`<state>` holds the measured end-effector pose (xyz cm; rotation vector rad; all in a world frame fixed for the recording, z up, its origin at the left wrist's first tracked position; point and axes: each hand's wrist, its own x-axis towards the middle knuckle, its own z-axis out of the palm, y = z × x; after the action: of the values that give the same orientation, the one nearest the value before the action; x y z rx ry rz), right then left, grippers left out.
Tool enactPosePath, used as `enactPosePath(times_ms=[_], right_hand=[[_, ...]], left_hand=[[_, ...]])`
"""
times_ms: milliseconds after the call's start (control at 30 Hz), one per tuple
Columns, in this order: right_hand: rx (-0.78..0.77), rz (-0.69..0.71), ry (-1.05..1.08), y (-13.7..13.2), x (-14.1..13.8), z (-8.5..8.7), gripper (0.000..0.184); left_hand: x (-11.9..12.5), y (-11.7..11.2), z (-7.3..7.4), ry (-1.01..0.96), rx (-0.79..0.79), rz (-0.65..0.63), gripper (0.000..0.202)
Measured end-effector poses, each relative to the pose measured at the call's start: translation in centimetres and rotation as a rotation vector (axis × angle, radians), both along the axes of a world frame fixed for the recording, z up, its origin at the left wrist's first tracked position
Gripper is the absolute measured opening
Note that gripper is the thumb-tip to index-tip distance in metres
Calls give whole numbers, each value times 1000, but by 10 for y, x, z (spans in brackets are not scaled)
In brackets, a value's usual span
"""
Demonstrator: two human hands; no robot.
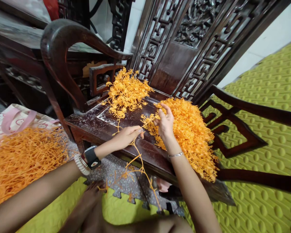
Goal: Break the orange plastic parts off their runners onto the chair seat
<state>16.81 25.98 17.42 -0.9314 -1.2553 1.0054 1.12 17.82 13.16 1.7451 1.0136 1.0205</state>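
My left hand (127, 135) is closed in a pinch on a thin orange plastic sprig stem (142, 165) that trails down past the front edge of the seat. My right hand (165, 122) is closed on the flowered top of the same sprig, right beside a big heap of orange plastic blossoms (191, 136) on the dark wooden chair seat (106, 121). A smaller clump of orange sprigs (126, 92) lies at the back left of the seat. My left wrist carries a black watch and a white band, my right a thin bangle.
A pile of bare orange stems (21, 158) lies on the floor at left, by a white and pink bag (12, 119). Carved chair back (184, 42) and curved armrests (60, 48) ring the seat. Yellow-green foam mats (269, 136) cover the floor. My knees (92, 210) are below.
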Motion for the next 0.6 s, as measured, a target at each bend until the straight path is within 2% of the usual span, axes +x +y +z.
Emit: enactPosePath(times_ms=[300,600], right_hand=[[87,-82,-33,3,-1,-5,54],[124,-159,-150,8,5,-8,59]], left_hand=[[-1,-2,4,14,-9,-2,33],[2,1,0,4,4,-19,33]])
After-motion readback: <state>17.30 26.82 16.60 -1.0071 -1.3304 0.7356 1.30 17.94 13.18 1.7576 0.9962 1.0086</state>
